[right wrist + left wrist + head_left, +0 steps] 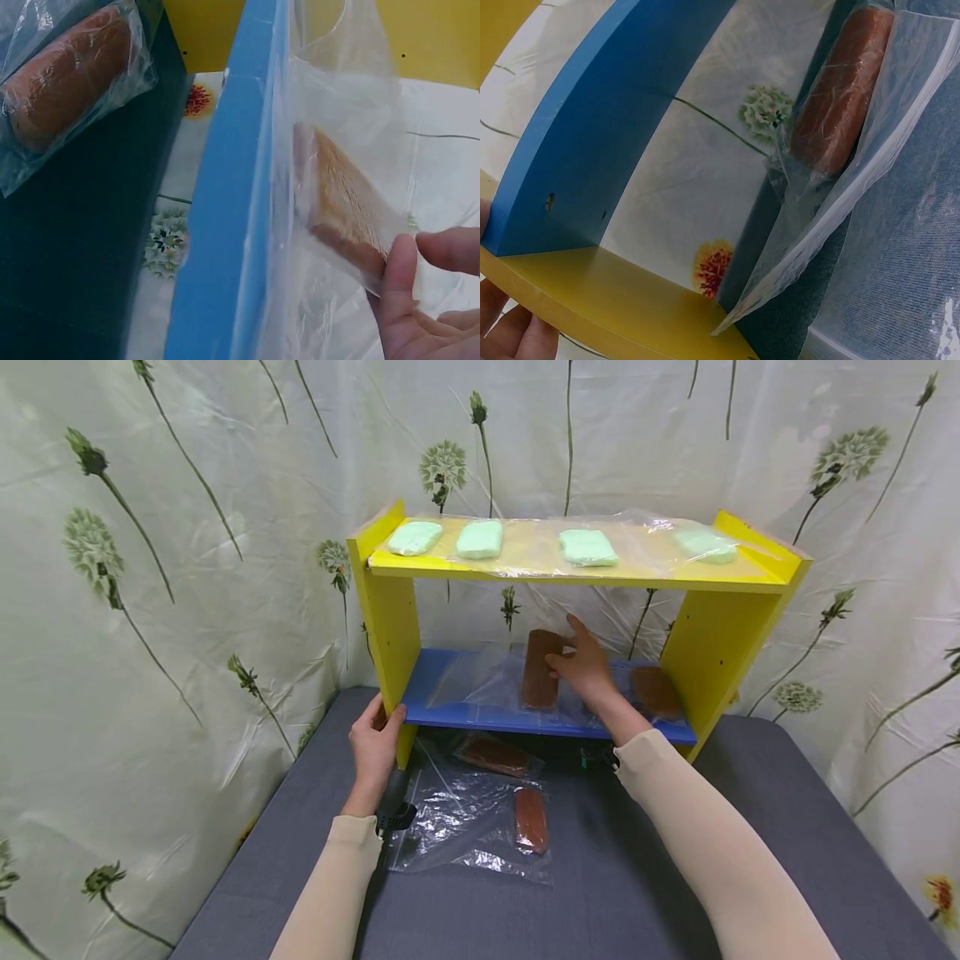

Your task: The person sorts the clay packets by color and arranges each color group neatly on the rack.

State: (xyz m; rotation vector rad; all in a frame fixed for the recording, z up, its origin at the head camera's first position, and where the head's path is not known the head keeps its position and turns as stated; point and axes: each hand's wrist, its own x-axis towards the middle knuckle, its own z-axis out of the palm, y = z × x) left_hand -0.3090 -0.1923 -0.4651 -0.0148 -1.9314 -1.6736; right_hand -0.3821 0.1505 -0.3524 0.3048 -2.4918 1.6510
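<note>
A brown slab [540, 668] in a clear plastic bag stands tilted up on the blue shelf board [450, 681]. My right hand [588, 670] pinches its right edge between thumb and fingers; in the right wrist view the slab [351, 202] shows through the plastic. With fingers and thumb my left hand [373, 739] grips the front edge of the yellow side panel [386, 618], at the left end of the blue board. The left wrist view shows its fingertips [532, 337] at the yellow edge.
Another brown slab [655, 692] lies at the blue board's right end. Mint-green blocks [587, 548] in plastic line the yellow top board [525, 572]. Beneath the shelf, a clear zip bag [457, 818], a bagged brown slab [495, 755] and a reddish-brown bar [531, 821] lie on the dark table [615, 877].
</note>
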